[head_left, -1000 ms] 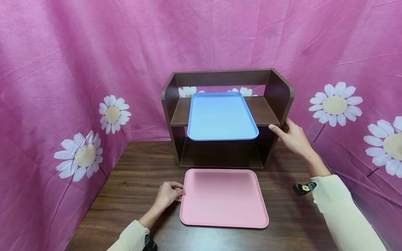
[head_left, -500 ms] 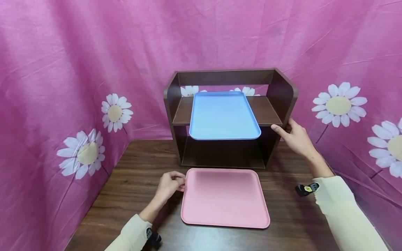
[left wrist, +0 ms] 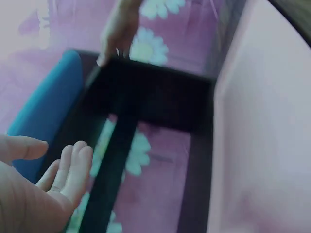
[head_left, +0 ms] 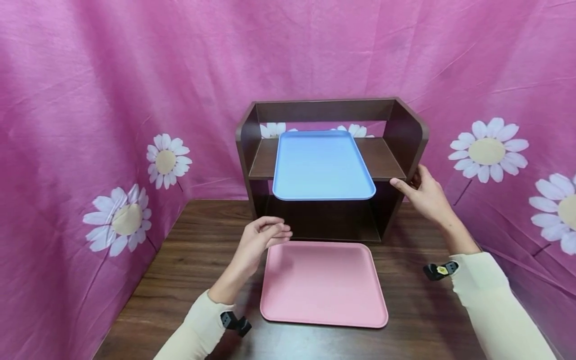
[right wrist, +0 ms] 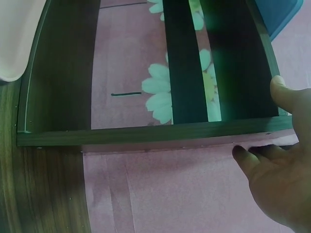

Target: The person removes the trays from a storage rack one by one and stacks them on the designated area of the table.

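Observation:
A dark brown two-tier desktop shelf (head_left: 407, 132) stands on the table, with a light blue tray (head_left: 323, 166) lying on its upper board and jutting out past the front edge. Flat on the table before the shelf lies a pink tray (head_left: 324, 285). My left hand (head_left: 261, 241) is raised over the pink tray's far left corner, fingers loosely bent and holding nothing. In the left wrist view its fingers (left wrist: 77, 167) point toward the shelf's lower opening. My right hand (head_left: 426, 197) grips the shelf's right side panel, thumb at the middle board's front edge and fingers around the outside.
The wooden table (head_left: 198, 240) extends on both sides of the shelf. A pink curtain (head_left: 193, 60) printed with large white daisies hangs behind and at both sides. The blue tray's front overhangs the shelf's lower compartment (head_left: 324, 220).
My left hand has left the pink tray's left edge and moved up and right toward the shelf. My right hand stays on the shelf's side; both trays stay put.

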Demonstrator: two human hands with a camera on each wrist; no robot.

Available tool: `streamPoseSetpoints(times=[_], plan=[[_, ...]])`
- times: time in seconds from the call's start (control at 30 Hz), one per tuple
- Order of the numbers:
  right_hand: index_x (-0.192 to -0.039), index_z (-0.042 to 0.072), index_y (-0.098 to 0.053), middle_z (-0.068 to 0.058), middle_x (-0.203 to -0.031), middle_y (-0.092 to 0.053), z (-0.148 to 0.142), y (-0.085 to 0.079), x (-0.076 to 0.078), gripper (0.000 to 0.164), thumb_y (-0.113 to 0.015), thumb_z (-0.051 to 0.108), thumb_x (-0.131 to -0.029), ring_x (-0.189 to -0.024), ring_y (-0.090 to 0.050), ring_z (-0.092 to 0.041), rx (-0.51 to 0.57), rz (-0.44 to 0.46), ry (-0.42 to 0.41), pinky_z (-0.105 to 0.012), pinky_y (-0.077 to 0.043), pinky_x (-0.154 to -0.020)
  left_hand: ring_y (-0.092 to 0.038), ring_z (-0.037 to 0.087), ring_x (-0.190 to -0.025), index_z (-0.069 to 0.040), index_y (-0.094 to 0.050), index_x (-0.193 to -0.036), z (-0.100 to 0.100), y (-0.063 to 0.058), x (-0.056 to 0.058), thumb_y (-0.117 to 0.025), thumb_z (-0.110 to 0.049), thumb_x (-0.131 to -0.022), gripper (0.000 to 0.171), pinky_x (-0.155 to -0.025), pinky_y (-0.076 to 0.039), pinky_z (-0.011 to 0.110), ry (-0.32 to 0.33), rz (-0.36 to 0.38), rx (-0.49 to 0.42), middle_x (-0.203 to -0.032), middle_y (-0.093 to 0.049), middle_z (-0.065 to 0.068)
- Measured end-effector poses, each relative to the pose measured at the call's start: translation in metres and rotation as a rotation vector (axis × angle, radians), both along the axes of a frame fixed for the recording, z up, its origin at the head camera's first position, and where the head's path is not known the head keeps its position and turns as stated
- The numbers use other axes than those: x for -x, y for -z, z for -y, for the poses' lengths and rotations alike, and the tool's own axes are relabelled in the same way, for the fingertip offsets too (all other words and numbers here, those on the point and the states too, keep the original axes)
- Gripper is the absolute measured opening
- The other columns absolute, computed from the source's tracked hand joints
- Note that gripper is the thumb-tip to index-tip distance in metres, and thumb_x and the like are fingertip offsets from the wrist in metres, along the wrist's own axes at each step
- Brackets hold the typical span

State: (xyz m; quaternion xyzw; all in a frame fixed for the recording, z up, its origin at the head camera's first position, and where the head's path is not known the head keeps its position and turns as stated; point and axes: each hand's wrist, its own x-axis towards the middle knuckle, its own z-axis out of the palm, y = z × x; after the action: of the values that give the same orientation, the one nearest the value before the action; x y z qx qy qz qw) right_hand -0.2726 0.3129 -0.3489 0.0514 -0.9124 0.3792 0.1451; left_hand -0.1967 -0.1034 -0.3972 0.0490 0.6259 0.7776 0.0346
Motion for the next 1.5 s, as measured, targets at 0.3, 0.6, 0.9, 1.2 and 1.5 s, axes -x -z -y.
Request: streamPoseSetpoints(times=[0.3,0.6,0.9,1.2,1.5], plan=[[-0.146,-0.001,-0.048,-0.034,-0.137,-0.063,0.000,-0.002,-0.002,0.069,-0.065,0.050,-0.104,-0.119,-0.062,-0.041,-0.029,0.004,0.002,-0.024,-0.045,-0.083,-0.071,0.036,-0.124,0.008,-0.045,-0.139,-0.038,-0.026,-0.005,-0.062,-0.002,-0.101,0.042,-0.111,-0.056,0.045,0.059,0.040,-0.305,-0.128,-0.070,0.025],[-0.144,-0.002,-0.050,-0.034,-0.133,-0.066,-0.001,-0.002,-0.002,0.067,-0.065,0.049,-0.104,-0.116,-0.063,-0.041,-0.022,-0.003,-0.006,-0.019,-0.043,-0.078,-0.064,0.038,-0.135,-0.003,-0.046,-0.141,-0.073,-0.041,0.001,-0.062,0.000,-0.102,0.042,-0.118,-0.051,0.047,0.089,0.016,-0.530,-0.128,-0.066,0.012],[-0.140,-0.001,-0.053,-0.031,-0.127,-0.069,0.000,0.001,-0.002,0.063,-0.067,0.049,-0.103,-0.103,-0.061,-0.027,-0.030,-0.022,0.007,-0.016,-0.044,-0.074,-0.070,0.023,-0.118,-0.003,-0.045,-0.143,-0.094,-0.042,0.006,-0.057,0.011,-0.101,0.046,-0.119,-0.049,0.053,0.041,-0.038,-0.657,-0.125,-0.064,0.012],[-0.139,0.001,-0.054,-0.029,-0.124,-0.070,0.001,0.000,-0.001,0.061,-0.066,0.049,-0.104,-0.101,-0.060,-0.026,-0.036,-0.029,0.022,-0.017,-0.043,-0.073,-0.055,0.041,-0.143,-0.008,-0.038,-0.152,-0.098,-0.045,0.001,-0.053,0.001,-0.108,0.048,-0.117,-0.051,0.050,-0.022,-0.012,-0.744,-0.146,-0.052,0.021],[-0.144,0.001,-0.052,-0.031,-0.128,-0.069,0.000,0.002,-0.001,0.062,-0.067,0.046,-0.104,-0.098,-0.059,-0.015,-0.019,-0.039,0.007,-0.012,-0.042,-0.073,-0.063,0.025,-0.129,-0.016,-0.035,-0.151,-0.100,-0.042,0.001,-0.060,0.003,-0.104,0.057,-0.117,-0.052,0.050,-0.111,-0.037,-0.789,-0.131,-0.056,0.011]])
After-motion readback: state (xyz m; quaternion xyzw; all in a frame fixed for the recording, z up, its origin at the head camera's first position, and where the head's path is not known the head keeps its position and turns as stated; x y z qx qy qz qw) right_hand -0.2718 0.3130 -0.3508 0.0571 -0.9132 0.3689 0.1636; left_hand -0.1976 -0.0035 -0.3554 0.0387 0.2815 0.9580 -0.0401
